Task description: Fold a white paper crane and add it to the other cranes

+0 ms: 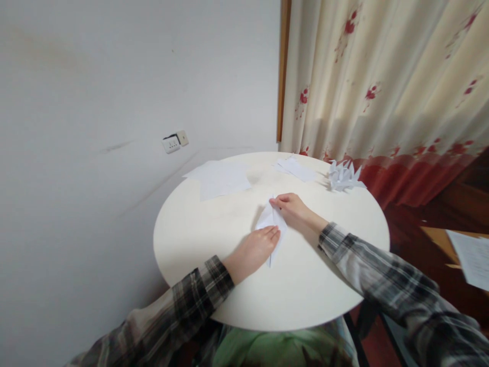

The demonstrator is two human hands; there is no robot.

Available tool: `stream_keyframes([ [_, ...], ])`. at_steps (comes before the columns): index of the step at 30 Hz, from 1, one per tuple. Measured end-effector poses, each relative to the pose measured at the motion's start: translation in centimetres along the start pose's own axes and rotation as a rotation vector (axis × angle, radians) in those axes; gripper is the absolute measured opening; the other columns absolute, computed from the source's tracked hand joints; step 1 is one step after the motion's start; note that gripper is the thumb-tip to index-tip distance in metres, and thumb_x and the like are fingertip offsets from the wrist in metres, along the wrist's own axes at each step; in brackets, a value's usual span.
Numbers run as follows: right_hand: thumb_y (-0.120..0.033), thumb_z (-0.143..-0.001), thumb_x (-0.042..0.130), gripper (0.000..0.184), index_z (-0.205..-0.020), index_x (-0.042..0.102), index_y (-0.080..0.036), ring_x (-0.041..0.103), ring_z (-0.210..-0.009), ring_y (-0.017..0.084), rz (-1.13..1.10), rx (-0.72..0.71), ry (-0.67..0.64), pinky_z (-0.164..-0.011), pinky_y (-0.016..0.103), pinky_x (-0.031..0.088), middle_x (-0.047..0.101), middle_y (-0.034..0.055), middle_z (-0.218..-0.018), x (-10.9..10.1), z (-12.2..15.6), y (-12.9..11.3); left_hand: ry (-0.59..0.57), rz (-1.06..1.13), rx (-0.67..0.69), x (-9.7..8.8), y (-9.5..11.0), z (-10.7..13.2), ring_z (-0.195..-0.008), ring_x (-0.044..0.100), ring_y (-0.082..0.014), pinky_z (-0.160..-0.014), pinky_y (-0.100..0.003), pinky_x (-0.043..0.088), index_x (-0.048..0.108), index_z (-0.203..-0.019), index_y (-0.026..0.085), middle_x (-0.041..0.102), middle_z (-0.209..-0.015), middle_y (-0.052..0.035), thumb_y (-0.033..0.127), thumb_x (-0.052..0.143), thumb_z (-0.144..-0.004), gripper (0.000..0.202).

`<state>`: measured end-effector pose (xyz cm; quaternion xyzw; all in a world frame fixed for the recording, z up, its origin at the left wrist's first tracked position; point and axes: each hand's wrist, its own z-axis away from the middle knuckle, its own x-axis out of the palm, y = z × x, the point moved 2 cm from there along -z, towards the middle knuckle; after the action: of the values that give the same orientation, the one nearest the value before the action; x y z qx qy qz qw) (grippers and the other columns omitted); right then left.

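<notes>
A white sheet folded into a narrow diamond, the folded paper, lies on the round white table with a crease down its middle. My left hand rests across its lower half, fingers together and curled onto the paper; the thumb is hidden. At the far tip, my right hand pinches the paper between thumb and forefinger. The paper's near point sticks out below my left hand.
Large white sheets lie at the table's back left, smaller paper pieces at the back. A cluster of folded paper cranes stands at the back right. A wall borders the left; a curtain hangs behind the right.
</notes>
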<state>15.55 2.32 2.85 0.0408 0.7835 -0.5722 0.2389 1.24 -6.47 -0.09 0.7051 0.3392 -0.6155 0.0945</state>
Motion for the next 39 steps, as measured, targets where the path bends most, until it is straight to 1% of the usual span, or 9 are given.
stream_keyframes([
  [4,-0.045,-0.066,0.064,0.03,-0.069,0.059,-0.015,0.041,-0.056,0.01,0.029,-0.017,-0.205,-0.051,0.023,0.03,0.052,-0.0012,-0.062,0.1,0.8,0.7,0.026,0.012,-0.006,0.0,-0.5,0.1,-0.113,0.054,-0.0193,-0.096,-0.03,0.043,0.049,-0.116,0.004,0.057,-0.12,-0.0163,0.004,0.036,-0.087,0.031],
  [6,-0.039,-0.064,0.067,0.027,-0.072,0.059,-0.015,0.043,-0.058,0.011,0.087,-0.047,-0.251,-0.052,0.023,0.033,0.053,-0.0016,-0.064,-0.2,1.2,1.3,0.026,0.021,-0.008,0.1,-0.8,0.1,-0.11,0.056,-0.0192,-0.094,-0.03,0.044,0.049,-0.114,0.004,0.058,-0.118,-0.0157,0.004,0.037,-0.087,0.029],
  [9,-0.034,-0.062,0.069,0.024,-0.073,0.057,-0.015,0.043,-0.058,0.01,0.117,-0.05,-0.254,-0.053,0.022,0.034,0.051,-0.0031,-0.062,-0.8,1.4,2.2,0.04,0.03,-0.007,0.4,-1.1,0.2,-0.11,0.056,-0.0189,-0.094,-0.031,0.043,0.048,-0.114,0.005,0.059,-0.117,-0.0154,0.005,0.036,-0.088,0.029],
  [14,-0.032,-0.063,0.067,0.03,-0.085,0.056,-0.015,0.046,-0.058,0.01,-0.009,0.0,-0.261,-0.057,0.024,0.038,0.052,-0.0029,-0.066,-1.0,1.3,3.1,0.047,0.003,0.004,0.5,-1.1,0.2,-0.109,0.056,-0.0205,-0.093,-0.033,0.042,0.048,-0.114,0.006,0.058,-0.117,-0.016,0.006,0.037,-0.089,0.027],
  [17,-0.035,-0.064,0.065,0.026,-0.076,0.055,-0.015,0.044,-0.057,0.01,0.012,-0.001,-0.232,-0.057,0.024,0.036,0.05,-0.0033,-0.064,-0.9,1.4,3.1,0.038,0.006,0.018,0.2,-1.0,0.1,-0.107,0.056,-0.0217,-0.092,-0.035,0.042,0.049,-0.112,0.006,0.059,-0.114,-0.0149,0.006,0.038,-0.088,0.026],
  [21,-0.038,-0.067,0.062,0.027,-0.059,0.048,-0.016,0.037,-0.054,0.008,0.144,-0.014,-0.204,-0.052,0.023,0.03,0.044,-0.0048,-0.056,-0.8,1.5,2.4,0.02,0.068,0.001,0.1,-1.0,0.0,-0.107,0.055,-0.0201,-0.092,-0.033,0.041,0.048,-0.113,0.009,0.058,-0.114,-0.0127,0.008,0.031,-0.091,0.027],
  [28,-0.036,-0.067,0.06,0.023,-0.06,0.05,-0.017,0.036,-0.054,0.009,0.234,-0.002,-0.179,-0.052,0.023,0.028,0.046,-0.0041,-0.056,-0.9,1.7,1.7,-0.02,0.188,0.042,0.6,-1.2,-0.2,-0.121,0.044,-0.0171,-0.102,-0.032,0.031,0.04,-0.126,0.01,0.049,-0.129,-0.0116,0.013,0.023,-0.094,0.036],
  [35,-0.035,-0.067,0.058,0.023,-0.058,0.047,-0.018,0.036,-0.053,0.009,0.244,-0.011,-0.177,-0.052,0.023,0.028,0.044,-0.0045,-0.055,-0.7,1.5,2.1,-0.033,0.182,0.089,-0.4,-1.6,-0.4,-0.121,0.043,-0.0165,-0.103,-0.029,0.03,0.04,-0.127,0.011,0.049,-0.13,-0.0099,0.014,0.027,-0.094,0.036],
  [39,-0.034,-0.068,0.058,0.023,-0.058,0.045,-0.018,0.035,-0.053,0.009,0.256,-0.014,-0.183,-0.051,0.023,0.028,0.043,-0.0046,-0.055,-0.6,1.6,2.1,-0.032,0.173,0.105,-0.3,-1.5,-0.4,-0.122,0.043,-0.016,-0.101,-0.03,0.032,0.038,-0.128,0.012,0.048,-0.131,-0.0105,0.014,0.028,-0.094,0.035],
])
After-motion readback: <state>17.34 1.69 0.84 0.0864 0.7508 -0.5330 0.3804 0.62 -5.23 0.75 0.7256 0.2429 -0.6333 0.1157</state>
